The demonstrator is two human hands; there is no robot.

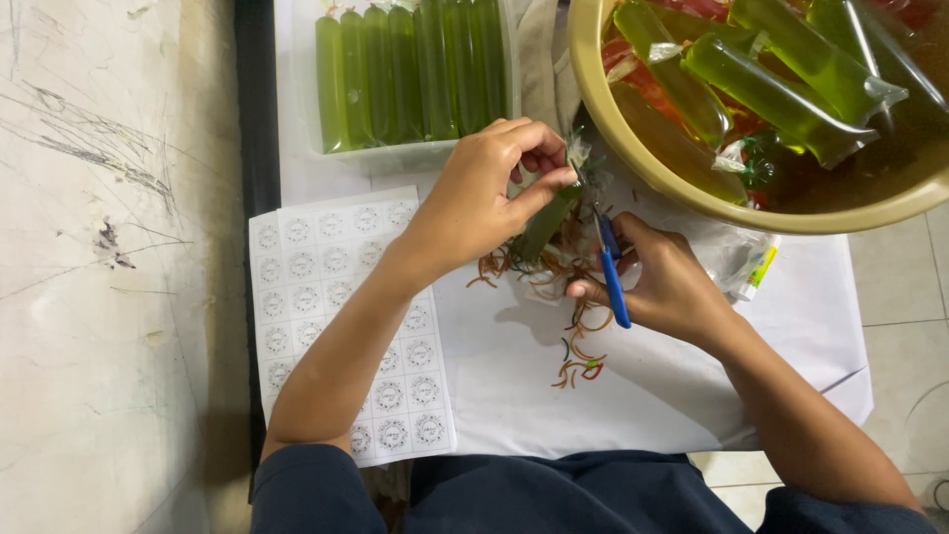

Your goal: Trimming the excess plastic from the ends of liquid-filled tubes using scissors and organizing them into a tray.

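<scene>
My left hand (484, 193) pinches the tied top of a long green ice-pop pouch (547, 225) and holds it tilted over the white table surface. My right hand (664, 282) grips blue-handled scissors (612, 277), whose blades reach up to the twisted plastic end (578, 153) of the pouch next to my left fingertips. Under both hands lies a heap of cut rubber-band scraps (568, 267) in orange, red and green.
A clear tray (395, 156) with several green pouches stands at the back. A tan bowl (633, 158) at the right holds several green and red pouches. A sheet of round stickers (336, 316) lies at the left. A small packet (759, 272) lies by the bowl.
</scene>
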